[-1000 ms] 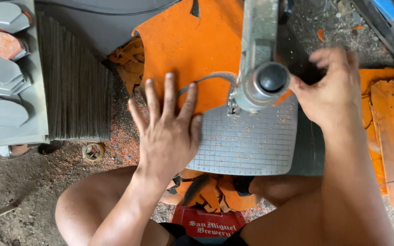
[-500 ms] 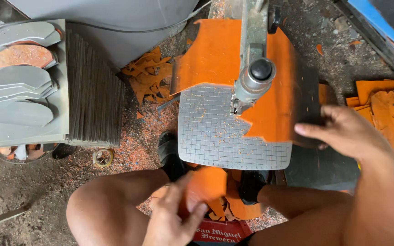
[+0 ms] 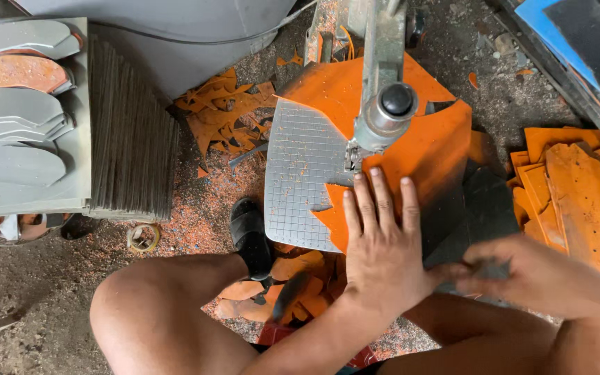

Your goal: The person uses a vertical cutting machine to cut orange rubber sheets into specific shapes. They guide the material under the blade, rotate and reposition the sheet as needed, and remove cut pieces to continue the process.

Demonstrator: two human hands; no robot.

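Observation:
A large orange sheet [image 3: 418,132] with jagged cut edges lies on the grey gridded saw table [image 3: 300,173], under the metal saw head [image 3: 387,111]. My left hand [image 3: 383,243] presses flat on the sheet's near edge, fingers spread, just in front of the blade. My right hand [image 3: 529,274] pinches the near corner of a dark grey sheet [image 3: 480,201] that lies beside and partly under the orange one.
Orange offcuts [image 3: 223,118] litter the dirt floor left of the table and under it. A stack of orange sheets [image 3: 585,194] lies at right. Grey sole-shaped pieces [image 3: 15,132] sit on a stack of dark sheets [image 3: 130,139] at left. My bare knee [image 3: 154,312] is below.
My left hand came up from my lap and now lies flat on the orange sheet. My right hand drew back from the table's right side to the grey sheet's corner. The view shifted.

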